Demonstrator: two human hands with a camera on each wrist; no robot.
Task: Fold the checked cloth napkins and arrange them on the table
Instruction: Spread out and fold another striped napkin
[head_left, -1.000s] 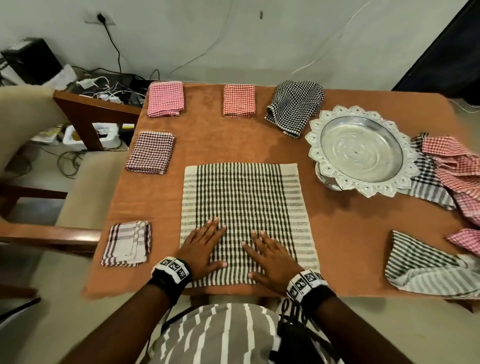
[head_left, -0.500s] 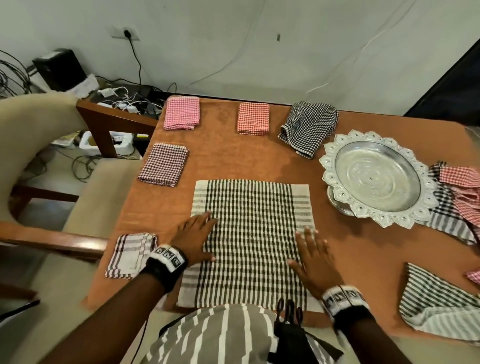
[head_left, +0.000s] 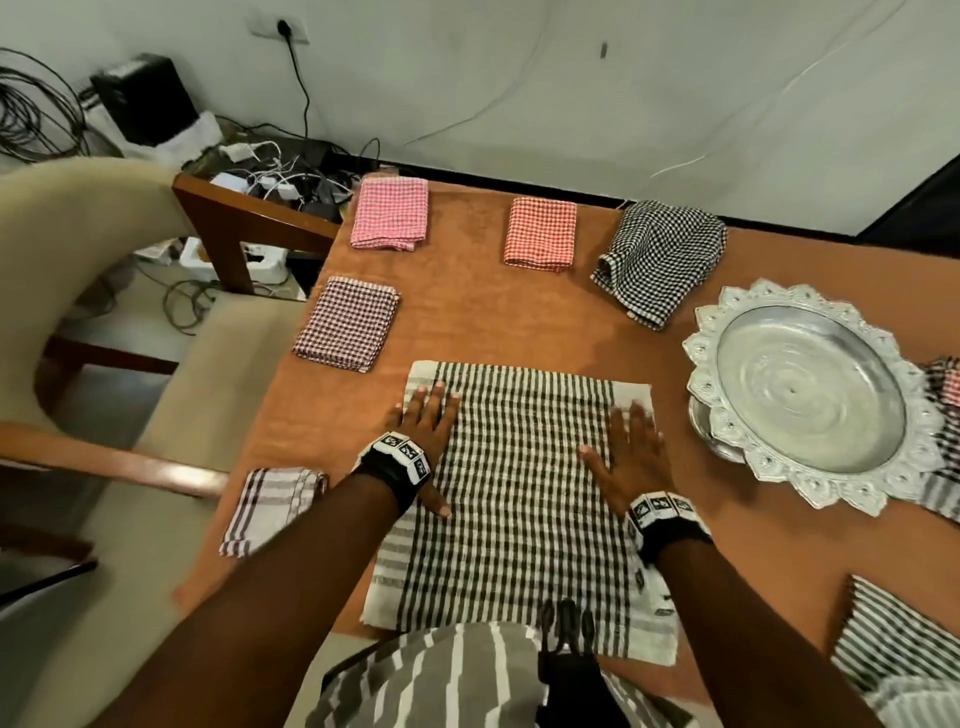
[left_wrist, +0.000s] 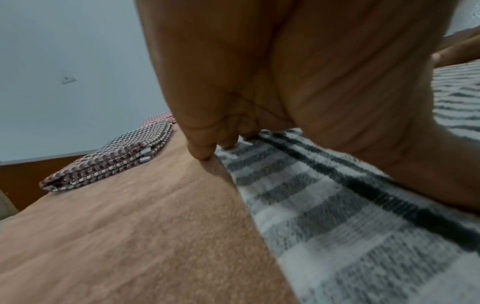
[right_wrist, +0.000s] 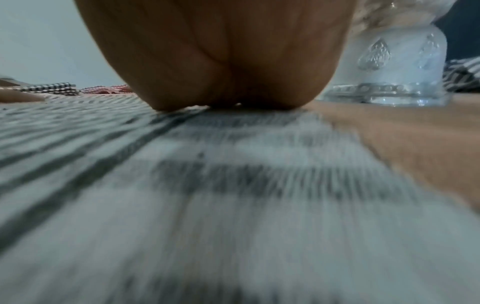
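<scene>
Black-and-cream checked napkin (head_left: 519, 499) spread flat at table (head_left: 467, 322) near edge, long axis near-to-far; left hand (head_left: 423, 434), right hand (head_left: 631, 454) flat, fingers straight, now slid outward to far corners

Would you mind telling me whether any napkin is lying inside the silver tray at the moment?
No, the silver tray holds nothing in the head view; the spread striped napkin lies flat on the table beside it.
</scene>
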